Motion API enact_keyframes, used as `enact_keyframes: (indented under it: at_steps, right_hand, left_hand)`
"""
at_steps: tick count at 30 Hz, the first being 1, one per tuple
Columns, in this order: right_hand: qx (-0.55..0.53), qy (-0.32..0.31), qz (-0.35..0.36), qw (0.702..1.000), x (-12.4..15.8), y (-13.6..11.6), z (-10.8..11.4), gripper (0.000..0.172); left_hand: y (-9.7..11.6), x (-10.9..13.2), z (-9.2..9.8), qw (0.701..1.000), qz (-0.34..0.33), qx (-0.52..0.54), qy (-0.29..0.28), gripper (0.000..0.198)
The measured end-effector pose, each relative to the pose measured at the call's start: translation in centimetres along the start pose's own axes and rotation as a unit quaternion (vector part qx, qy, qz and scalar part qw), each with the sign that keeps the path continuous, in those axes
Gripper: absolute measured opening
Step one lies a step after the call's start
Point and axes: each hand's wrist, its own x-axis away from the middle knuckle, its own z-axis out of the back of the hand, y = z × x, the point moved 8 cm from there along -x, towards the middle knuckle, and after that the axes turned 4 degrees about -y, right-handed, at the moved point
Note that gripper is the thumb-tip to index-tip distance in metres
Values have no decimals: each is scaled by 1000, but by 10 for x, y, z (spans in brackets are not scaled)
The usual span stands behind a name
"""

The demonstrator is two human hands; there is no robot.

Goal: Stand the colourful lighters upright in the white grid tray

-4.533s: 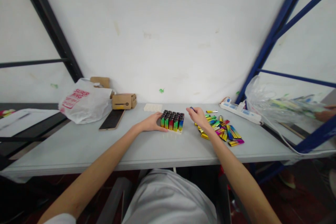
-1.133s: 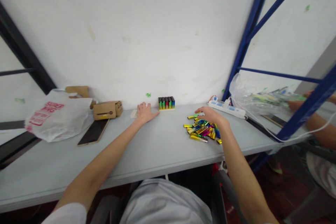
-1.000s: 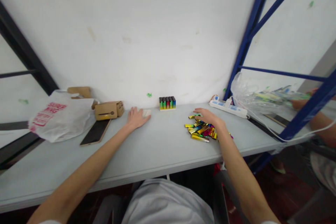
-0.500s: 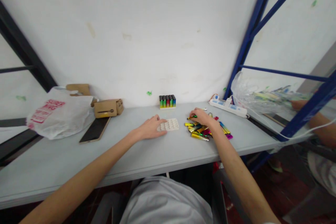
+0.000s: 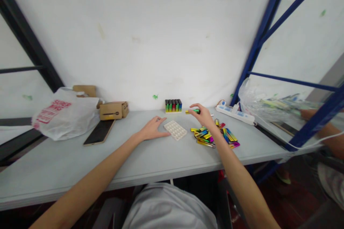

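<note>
My left hand (image 5: 153, 130) lies flat on the grey table (image 5: 80, 157), fingers spread, its fingertips touching the left edge of an empty white tray (image 5: 175, 130) with rows of round sockets. My right hand (image 5: 202, 116) is lifted above the table and pinches a green and yellow lighter (image 5: 191, 111), held roughly level. Just below that hand lies a loose pile of iridescent lighters (image 5: 213, 136). A filled tray of upright lighters (image 5: 173, 105) stands against the white wall.
A white power strip (image 5: 235, 112) lies at the back right beside a clear plastic bag (image 5: 266, 102) and blue rack posts. At the left are a white shopping bag (image 5: 64, 112), cardboard boxes (image 5: 113, 110) and a phone (image 5: 99, 132). Another person's arm (image 5: 331, 143) shows at far right.
The filled lighter tray went from under my hands to the wall. My left hand then pulled the empty white tray to the table's middle. My right hand lifted a lighter from the pile.
</note>
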Motion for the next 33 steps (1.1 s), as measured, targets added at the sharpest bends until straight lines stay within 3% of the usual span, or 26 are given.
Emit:
enact_keyframes:
  at_steps: [4, 8, 12, 15, 18, 20, 24, 29, 33]
  right_hand:
    - [-68, -6, -19, 998, -2, 2, -10, 55]
    - [-138, -33, -16, 990, -2, -1, -17, 59]
    - [-287, -106, -40, 951, 4, -9, -33, 57]
    - [-305, -139, -35, 941, 9, -21, -41, 53]
    - [-327, -132, -41, 935, 10, -27, -45, 51]
    - [-358, -141, -72, 920, 12, -27, -53, 51]
    - [-376, -160, -142, 902, 17, -22, -68, 64]
    - [-340, -110, -167, 919, 21, -15, -69, 61]
    - [-254, -80, -101, 959, 21, -22, -64, 55]
  left_hand:
    - [12, -13, -9, 998, -67, 4, -16, 84]
    - [26, -11, -15, 995, -94, 13, -13, 66]
    - [44, 4, -13, 994, -101, 25, 19, 62]
    - [49, 11, -13, 996, -84, 18, 18, 64]
    - [45, 9, -13, 998, -63, 13, 14, 79]
    - [41, 5, -16, 998, -59, 7, 5, 87]
    - [38, 1, -20, 997, -79, 11, -11, 83]
    - [29, 7, -14, 997, -68, 43, -17, 97]
    - [28, 11, -10, 995, -82, 48, -22, 84]
